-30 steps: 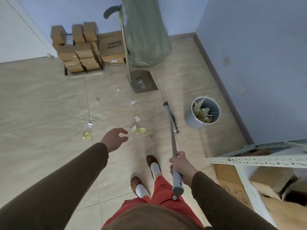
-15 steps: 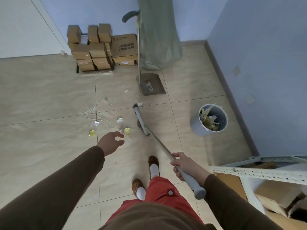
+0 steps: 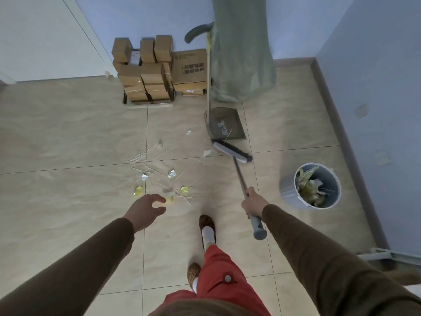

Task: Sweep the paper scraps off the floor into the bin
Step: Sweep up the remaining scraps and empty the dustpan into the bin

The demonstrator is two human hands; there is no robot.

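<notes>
— What sort of room is it?

— A corner room. The floor (image 3: 68, 137) is laid with large beige tiles with thin grout lines. The far wall (image 3: 159, 17) and the right-hand wall (image 3: 376, 76) are pale blue and meet at the back right corner, with a grey skirting board (image 3: 330, 106) along the foot of the right wall.

— Anything standing against the far wall?

— A stack of cardboard boxes (image 3: 148, 71) on the floor, and just to their right a tall green sack (image 3: 241, 53), upright. At the left edge a white panel (image 3: 45, 37) stands beside the blue wall.

— And the light?

— Soft and even, no hard shadows. A pale metal rail (image 3: 391, 256) shows at the floor's lower right edge.
</notes>
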